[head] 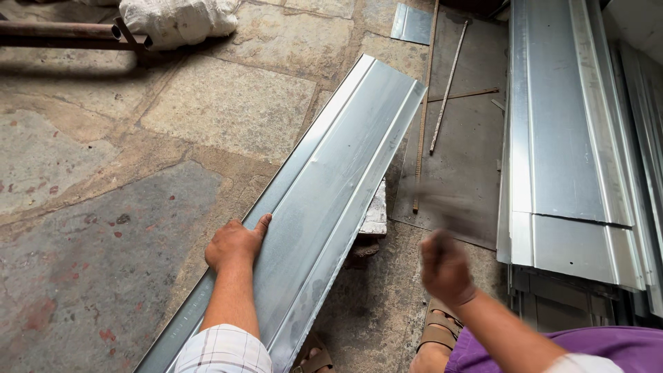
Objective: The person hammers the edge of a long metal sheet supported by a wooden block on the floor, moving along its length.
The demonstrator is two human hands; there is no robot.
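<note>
A long folded strip of galvanised sheet metal (331,179) runs from the bottom left up toward the middle. It rests on a pale block (376,214) on the stone floor. My left hand (233,243) presses flat on the strip's left flange, thumb stretched along the edge. My right hand (444,266) is a blurred fist to the right of the strip, apart from it. A dark smeared shape (449,207) just above the fist looks like a tool held in it; its kind is too blurred to tell.
A stack of similar folded sheets (566,138) fills the right side. A dark flat plate (469,152) lies on the floor with a metal rod (447,86) and a long thin bar (423,103). My sandalled foot (438,331) is below. A white sack (179,21) and rusty pipe (62,31) are top left.
</note>
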